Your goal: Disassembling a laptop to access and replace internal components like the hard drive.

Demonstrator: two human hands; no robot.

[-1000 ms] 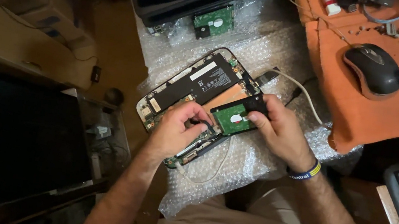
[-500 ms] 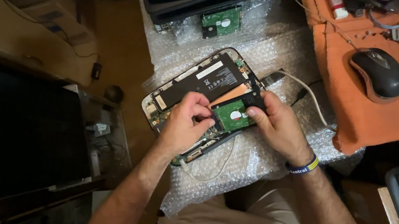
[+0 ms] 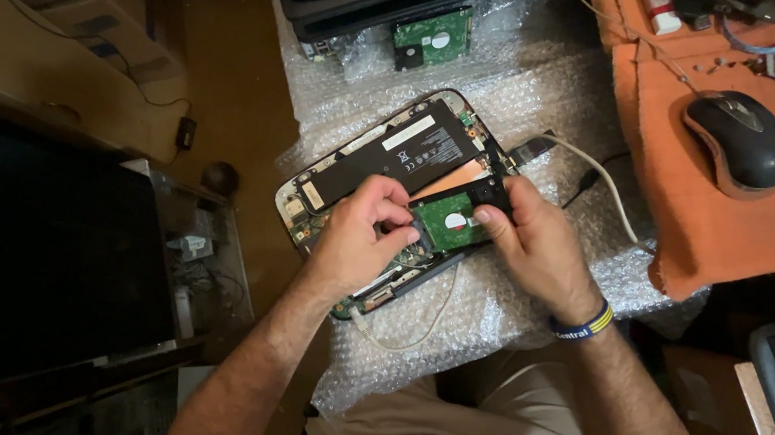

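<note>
Left hand: my left hand [image 3: 356, 241] sits at centre frame, fingertips pinched on the left edge of the green hard drive [image 3: 449, 221].
Right hand: my right hand [image 3: 533, 243] is just right of centre, thumb and fingers closed on the drive's right end, where a black bracket meets it.
Hard drive: green board facing up, lying in its bay at the lower right of the opened laptop [image 3: 390, 188]; I cannot tell whether it is fully seated.
Laptop: bottom cover off, black battery [image 3: 401, 152] exposed, resting on bubble wrap [image 3: 486, 307] across my lap.
Done so far: I judge the case is open and the drive reached.
Left to do: I judge the drive is not yet clear of its bay.
Nearby: a second green drive [image 3: 431, 40] at upper centre; a black mouse [image 3: 740, 139] on orange cloth [image 3: 761, 220], upper right.
</note>
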